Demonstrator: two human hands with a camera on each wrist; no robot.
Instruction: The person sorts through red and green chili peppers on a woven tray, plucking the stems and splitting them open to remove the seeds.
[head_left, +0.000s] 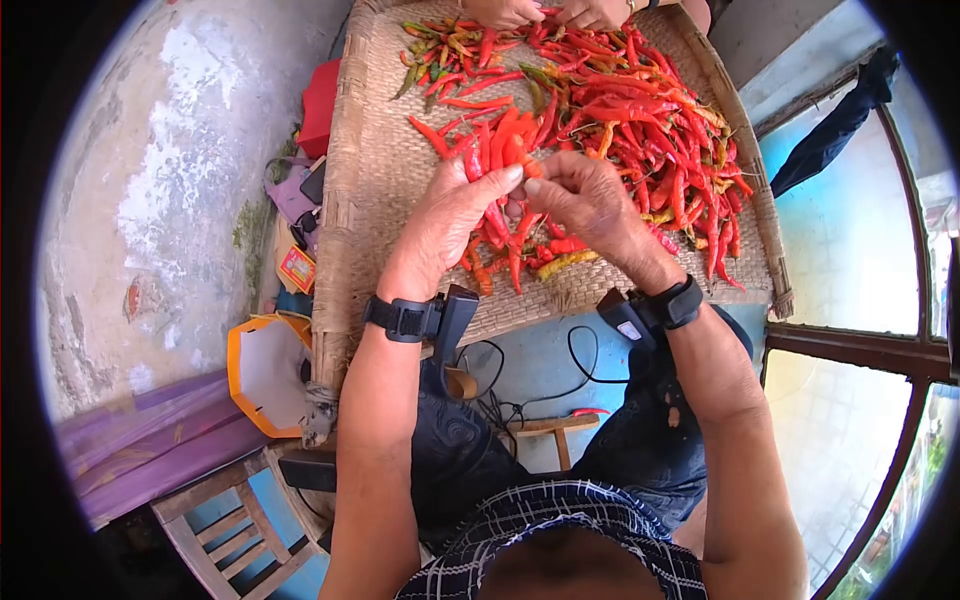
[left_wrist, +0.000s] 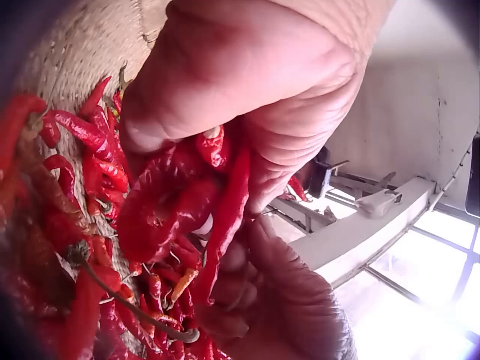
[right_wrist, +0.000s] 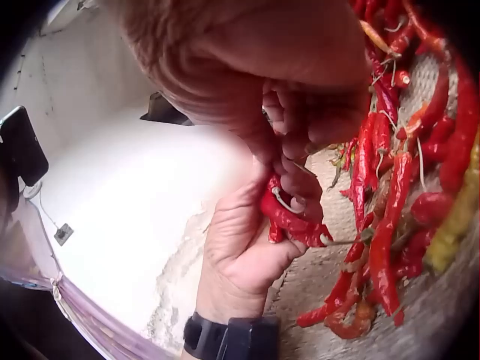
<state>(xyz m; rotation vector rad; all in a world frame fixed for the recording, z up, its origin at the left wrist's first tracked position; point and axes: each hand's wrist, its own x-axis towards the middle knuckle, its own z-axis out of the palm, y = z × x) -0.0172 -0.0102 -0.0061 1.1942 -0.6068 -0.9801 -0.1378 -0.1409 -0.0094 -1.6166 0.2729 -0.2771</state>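
My left hand [head_left: 450,210] grips a bunch of red chili peppers [head_left: 497,150] over the near part of a woven tray [head_left: 395,130]. The left wrist view shows the thumb curled over the wrinkled red chilies [left_wrist: 169,202]. Close against it, my right hand [head_left: 590,200] has thumb and fingers pinched together at a chili of the bunch. From the right wrist, a pale stem [right_wrist: 283,201] sticks out beside the fingertips, which partly hide the pinched spot. Loose red chilies [head_left: 515,245] lie on the tray just below both hands.
A large heap of chilies [head_left: 640,110] covers the tray's right side, with greener ones [head_left: 440,50] at the far left. Another person's hands [head_left: 545,12] work at the far edge. A wall [head_left: 190,200] stands left, window panes [head_left: 850,240] right; cables [head_left: 500,400] hang below.
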